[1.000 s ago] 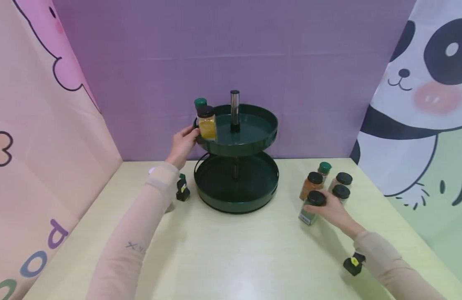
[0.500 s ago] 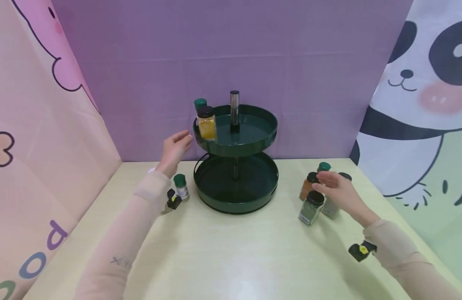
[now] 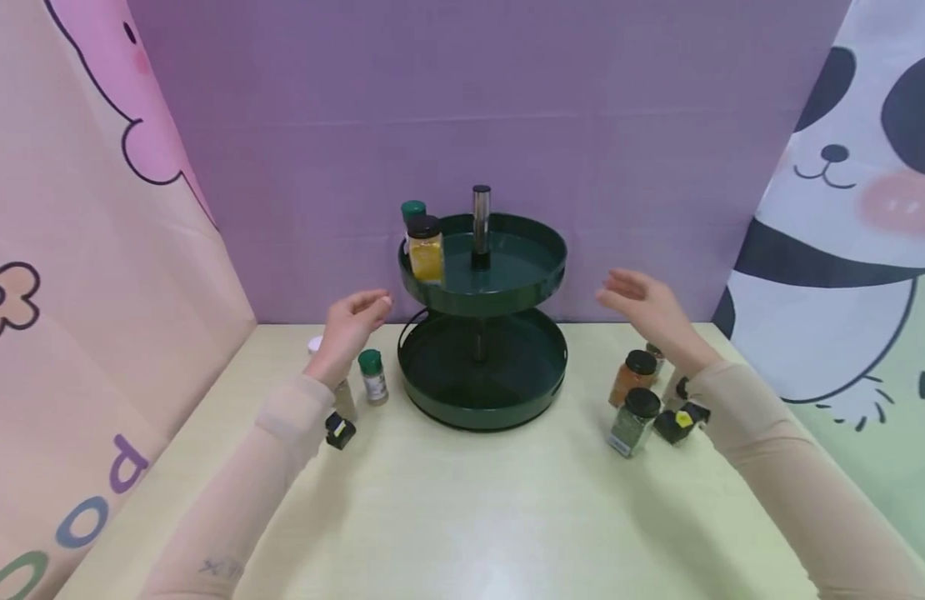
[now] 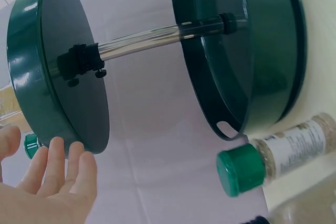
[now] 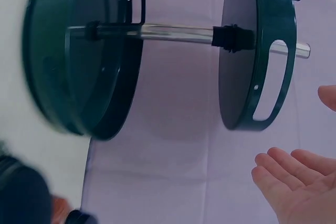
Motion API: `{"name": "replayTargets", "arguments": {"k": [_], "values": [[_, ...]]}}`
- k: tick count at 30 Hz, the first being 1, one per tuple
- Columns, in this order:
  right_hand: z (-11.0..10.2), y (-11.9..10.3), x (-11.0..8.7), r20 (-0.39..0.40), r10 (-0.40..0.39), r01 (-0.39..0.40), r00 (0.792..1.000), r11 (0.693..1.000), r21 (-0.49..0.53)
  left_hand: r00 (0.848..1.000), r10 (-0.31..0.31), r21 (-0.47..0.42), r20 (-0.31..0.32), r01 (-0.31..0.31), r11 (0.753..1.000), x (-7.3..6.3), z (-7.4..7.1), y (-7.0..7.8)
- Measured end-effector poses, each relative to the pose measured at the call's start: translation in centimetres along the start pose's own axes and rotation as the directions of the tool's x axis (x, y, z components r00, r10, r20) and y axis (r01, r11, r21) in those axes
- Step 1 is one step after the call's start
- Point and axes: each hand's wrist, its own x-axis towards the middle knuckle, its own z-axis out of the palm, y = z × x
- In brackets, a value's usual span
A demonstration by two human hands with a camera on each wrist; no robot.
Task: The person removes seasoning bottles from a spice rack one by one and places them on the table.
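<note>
A dark green two-tier round rack [image 3: 485, 415] stands on the table around a metal post. On the left of its upper tray [image 3: 500, 303] sit a black-lidded jar of yellow spice [image 3: 428, 257] and a green-capped bottle [image 3: 413, 211] behind it. My left hand [image 3: 355, 327] is held just left of that tray, fingers relaxed and holding nothing. Below it, a green-capped spice bottle [image 3: 373, 380] stands on the table. My right hand [image 3: 652, 315] hovers to the right of the upper tray, nothing in it, its fingers extended in the right wrist view.
On the right stand black-lidded jars of green herbs [image 3: 631, 430] and orange spice [image 3: 631, 381], with others partly hidden behind my right forearm. A white-capped bottle [image 3: 346, 402] is partly covered by my left wrist. A purple cloth [image 3: 320, 150] hangs behind the table [image 3: 462, 508].
My left hand has let go of the yellow jar and drawn back down and left. My right hand has released the green herb jar and risen toward the upper tray.
</note>
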Motion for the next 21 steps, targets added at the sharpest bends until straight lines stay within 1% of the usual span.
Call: {"name": "replayTargets", "arguments": {"k": [4,7,11,15,21], "values": [[0.7,-1.4,1.7,0.013,0.021,-0.021,1.000,0.999,0.034,0.999,0.001,0.047,0.034,-0.003,0.999,-0.7,-0.3,-0.2],[1.3,-2.3,3.1,-0.001,0.018,-0.018,1.000,0.997,0.071,0.998,-0.002,0.057,0.061,-0.001,0.998,-1.1,-0.5,-0.3],[1.9,-3.2,4.9,-0.028,0.008,-0.005,1.000,0.993,0.120,0.997,-0.016,0.102,0.081,0.008,0.995,-1.7,-0.5,-0.4],[2.5,-3.5,6.4,-0.032,0.012,-0.007,0.999,0.990,0.139,0.996,-0.029,0.135,0.085,0.017,0.991,-2.1,-0.4,-0.8],[3.2,-3.4,8.3,-0.024,0.028,-0.024,0.999,0.990,0.141,0.995,-0.040,0.146,0.086,0.027,0.989,-2.5,-0.4,-1.5]]}}
